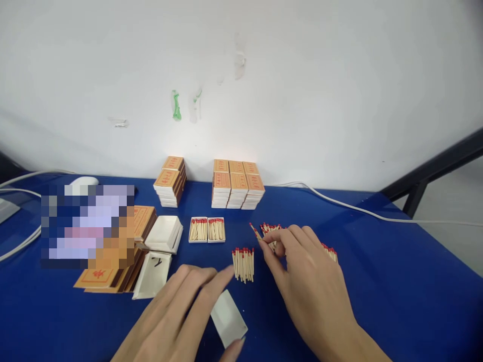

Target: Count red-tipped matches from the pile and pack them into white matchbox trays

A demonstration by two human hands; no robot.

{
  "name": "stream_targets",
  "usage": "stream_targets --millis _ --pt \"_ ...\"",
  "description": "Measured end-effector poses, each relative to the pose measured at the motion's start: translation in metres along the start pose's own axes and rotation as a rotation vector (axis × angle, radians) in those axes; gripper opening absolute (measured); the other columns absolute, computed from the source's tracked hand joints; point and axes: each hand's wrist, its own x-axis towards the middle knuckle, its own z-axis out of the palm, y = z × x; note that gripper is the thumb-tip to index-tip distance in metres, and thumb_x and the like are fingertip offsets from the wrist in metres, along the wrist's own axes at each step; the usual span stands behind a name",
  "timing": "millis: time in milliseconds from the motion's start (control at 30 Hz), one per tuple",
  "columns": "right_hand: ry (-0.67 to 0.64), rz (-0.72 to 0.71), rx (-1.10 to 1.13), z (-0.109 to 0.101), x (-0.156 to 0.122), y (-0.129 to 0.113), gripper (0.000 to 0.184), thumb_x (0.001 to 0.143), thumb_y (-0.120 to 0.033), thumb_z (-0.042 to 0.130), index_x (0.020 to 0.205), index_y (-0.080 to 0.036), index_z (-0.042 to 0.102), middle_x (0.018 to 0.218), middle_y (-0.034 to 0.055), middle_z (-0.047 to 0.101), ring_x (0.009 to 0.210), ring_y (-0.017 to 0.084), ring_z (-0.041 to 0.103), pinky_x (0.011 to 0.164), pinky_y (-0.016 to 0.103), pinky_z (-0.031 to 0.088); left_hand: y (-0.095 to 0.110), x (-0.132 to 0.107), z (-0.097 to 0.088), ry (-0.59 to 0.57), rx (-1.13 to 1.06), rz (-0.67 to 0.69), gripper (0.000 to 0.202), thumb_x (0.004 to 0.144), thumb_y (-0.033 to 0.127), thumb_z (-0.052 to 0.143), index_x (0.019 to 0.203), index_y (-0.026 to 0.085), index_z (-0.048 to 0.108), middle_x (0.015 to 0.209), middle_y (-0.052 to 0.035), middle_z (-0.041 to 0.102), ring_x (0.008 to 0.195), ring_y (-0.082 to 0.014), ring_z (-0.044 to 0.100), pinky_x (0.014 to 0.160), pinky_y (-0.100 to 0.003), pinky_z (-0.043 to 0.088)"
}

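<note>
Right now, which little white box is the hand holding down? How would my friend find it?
Look at the blue table, near its front edge. The left hand rests on an empty white matchbox tray. Unlike the two trays farther back, it holds no matches and lies tilted.

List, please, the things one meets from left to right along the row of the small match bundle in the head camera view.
flat orange sleeves → empty white tray → left hand → small match bundle → right hand → loose matches
</note>
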Motion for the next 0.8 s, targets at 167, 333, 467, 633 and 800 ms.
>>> stream_targets --millis 167,333,467,633,800 --pt "-0.186 0.131 0.503 -0.015 0.003 -0.013 0.016 0.105 -0.032 0.068 0.09 -0.027 0.071 0.077 -0.0022 0.062 0.07 0.017 0.058 0.063 0.031 0.045 0.009 0.01 -0.01 0.084 -0.126 -0.214 0.075 0.103 0.024 0.059 0.173 0.023 0.032 0.151 -0.01 0.066 0.132 -0.0237 0.07 0.112 -0.035 0.062" --pt "-0.367 0.103 0.788 -0.023 0.001 -0.022 0.011 0.106 -0.031 0.067 0.096 -0.028 0.072 0.087 -0.0024 0.069 0.077 0.015 0.064 0.064 0.027 0.047 -0.001 0.024 -0.023 0.016 -0.329 -0.219 0.083 0.097 0.027 0.064 0.172 0.04 0.032 0.137 -0.0025 0.078 0.108 -0.0243 0.082 0.092 -0.037 0.072" --pt "-0.464 0.094 0.909 -0.025 -0.001 -0.025 0.011 0.105 -0.026 0.067 0.095 -0.028 0.068 0.092 -0.0046 0.07 0.079 0.013 0.064 0.07 0.025 0.05 -0.004 0.022 -0.027 0.026 -0.329 -0.211 0.073 0.097 0.034 0.067 0.166 0.047 0.044 0.133 0.0033 0.079 0.111 -0.0252 0.083 0.092 -0.036 0.073" --pt "-0.512 0.152 0.94 -0.028 -0.001 -0.027 0.011 0.106 -0.025 0.066 0.095 -0.028 0.065 0.093 -0.006 0.069 0.085 0.013 0.064 0.079 0.026 0.052 -0.001 0.008 -0.019 0.066 -0.297 -0.215 0.083 0.095 0.032 0.07 0.17 0.043 0.037 0.144 0.0015 0.075 0.118 -0.028 0.081 0.101 -0.037 0.07" --pt "-0.525 0.21 0.998 -0.026 -0.002 -0.027 0.012 0.106 -0.03 0.066 0.094 -0.027 0.065 0.09 -0.0062 0.069 0.084 0.014 0.064 0.079 0.026 0.052 -0.001 0.009 -0.014 0.055 -0.345 -0.204 0.074 0.101 0.039 0.067 0.169 0.043 0.038 0.143 0.0003 0.076 0.118 -0.027 0.081 0.099 -0.034 0.071"
